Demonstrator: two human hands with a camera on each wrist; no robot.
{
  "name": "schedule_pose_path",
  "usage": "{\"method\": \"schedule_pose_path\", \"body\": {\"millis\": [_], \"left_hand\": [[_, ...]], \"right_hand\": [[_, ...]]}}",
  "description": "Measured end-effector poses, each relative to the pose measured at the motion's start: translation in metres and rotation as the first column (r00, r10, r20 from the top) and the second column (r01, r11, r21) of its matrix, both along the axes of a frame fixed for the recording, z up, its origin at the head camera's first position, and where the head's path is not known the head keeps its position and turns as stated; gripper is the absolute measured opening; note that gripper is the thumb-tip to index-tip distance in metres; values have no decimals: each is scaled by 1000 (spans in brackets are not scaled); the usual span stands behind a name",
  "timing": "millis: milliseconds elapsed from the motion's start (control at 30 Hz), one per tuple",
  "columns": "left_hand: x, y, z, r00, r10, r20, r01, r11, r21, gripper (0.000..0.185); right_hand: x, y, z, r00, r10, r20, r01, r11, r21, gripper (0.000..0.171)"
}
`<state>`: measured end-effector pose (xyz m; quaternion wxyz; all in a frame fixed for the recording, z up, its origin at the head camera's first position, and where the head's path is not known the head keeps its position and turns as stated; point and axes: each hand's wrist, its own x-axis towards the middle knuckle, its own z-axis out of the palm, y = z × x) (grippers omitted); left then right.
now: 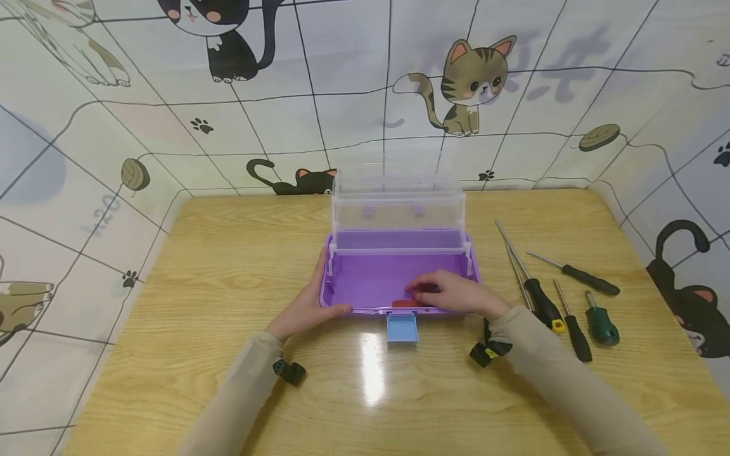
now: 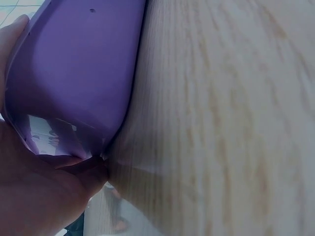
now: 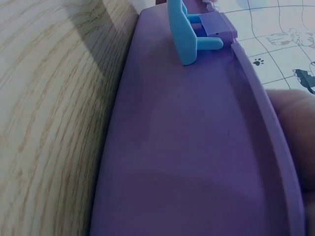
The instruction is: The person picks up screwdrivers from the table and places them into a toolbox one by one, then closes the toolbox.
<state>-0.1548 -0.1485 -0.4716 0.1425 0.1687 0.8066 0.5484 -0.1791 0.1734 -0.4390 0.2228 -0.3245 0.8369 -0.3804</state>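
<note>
An open purple box (image 1: 371, 278) with a clear raised lid and tray (image 1: 397, 202) stands mid-table. My left hand (image 1: 310, 304) rests against its front left corner, fingers straight along the side wall and thumb along the front rim. My right hand (image 1: 450, 294) reaches into the box near the front wall and pinches a red object (image 1: 406, 304), mostly hidden under the fingers. A blue latch (image 1: 402, 328) hangs open at the front. The left wrist view shows the box's wall (image 2: 74, 73) against my palm (image 2: 39, 196). The right wrist view shows the front wall (image 3: 187, 147) and latch (image 3: 184, 29).
Several screwdrivers lie right of the box: a black and yellow one (image 1: 542, 303), a slim black one (image 1: 587, 277), a stubby green one (image 1: 601, 326). The wooden table (image 1: 228, 266) is ringed by cat-patterned walls (image 1: 342, 95) at the back and both sides.
</note>
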Motion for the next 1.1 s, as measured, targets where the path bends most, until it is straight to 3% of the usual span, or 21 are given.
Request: {"method": "schedule_pose_path", "body": {"millis": [367,1100], "left_hand": [[2,1,0,1000,3,13,-3,1000,13,124],[3,0,-2,1000,12,14,-12,1000,-4,122]], "right_hand": [[10,10,15,988,-153,-27,150,985,-85,25],[32,21,32,983,-182,-26,176,973,-152,25]]}}
